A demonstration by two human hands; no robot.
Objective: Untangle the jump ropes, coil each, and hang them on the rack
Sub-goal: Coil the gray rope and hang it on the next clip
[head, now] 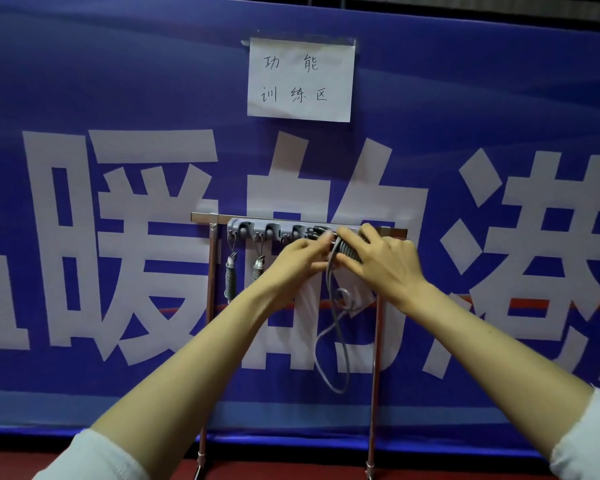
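A grey hook rack [257, 231] sits on the top bar of a metal stand [212, 271]. Two coiled grey jump ropes hang from its left hooks, one [230, 276] beside the other [258, 268]. My right hand [378, 261] grips a third coiled grey rope [347, 249] at the rack's right end. My left hand [298, 259] pinches the same coil from the left. A loose loop of that rope [340, 341] dangles below both hands. The hook behind my hands is hidden.
A large blue banner [118, 98] with white characters fills the background behind the stand. A white paper sign [300, 79] is taped above the rack. The stand's legs [373, 410] reach a red floor [291, 471].
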